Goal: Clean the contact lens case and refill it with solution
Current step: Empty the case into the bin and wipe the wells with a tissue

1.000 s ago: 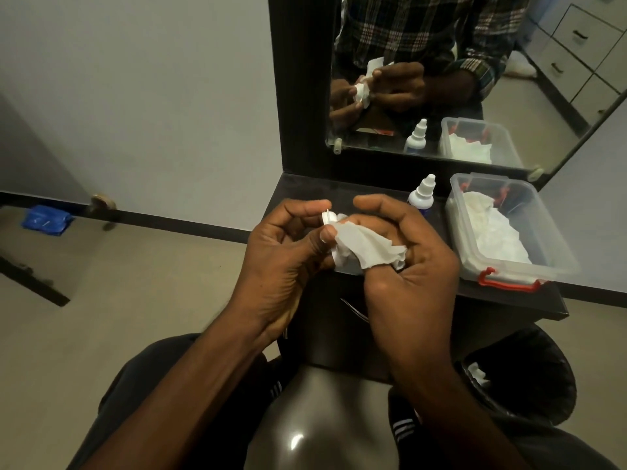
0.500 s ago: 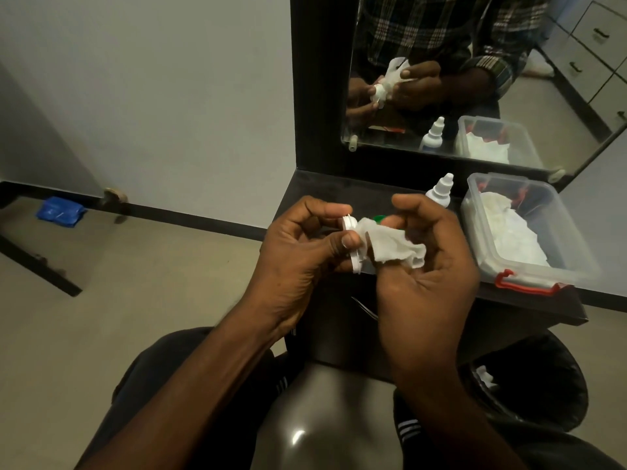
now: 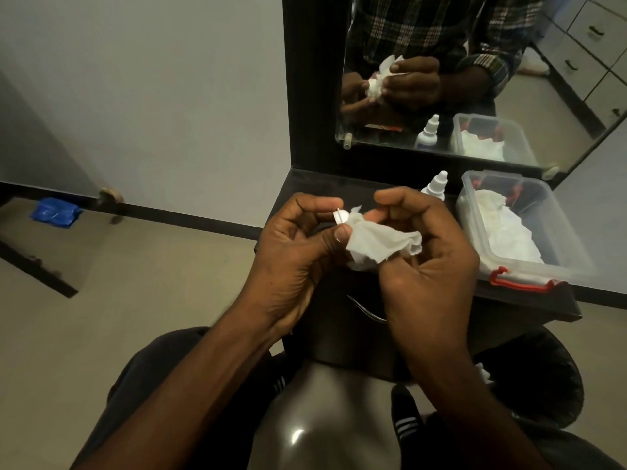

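Dark and narrow, the counter (image 3: 509, 300) juts from a mirror (image 3: 441, 96) on a pale wall, and the work goes on in the air just above its front left corner. The contact lens case (image 3: 340, 217) is held there, only a small white part of it showing, pinched edge-on between the thumb and curled fingers of the left hand (image 3: 298, 252). Against it lies a crumpled white tissue (image 3: 380, 242), which the right hand (image 3: 431, 273) grips with its fingers curled round the wad, a corner of paper pushed up to the case. The hold looks meant for wiping: one hand steadies the case while the other works the tissue over it, so I judge the cleaning step to be in hand and the refill not yet begun.

Near the back edge stands a small white dropper bottle (image 3: 436, 186) (probably the solution), upright and capped, just beside a clear plastic box (image 3: 522, 262) with red latches that holds more tissue and fills the right end. A dark bin (image 3: 543, 378) sits below the counter's right front corner. Open counter lies only under the hands, so setting the case down for filling would best happen there, short of the front edge.
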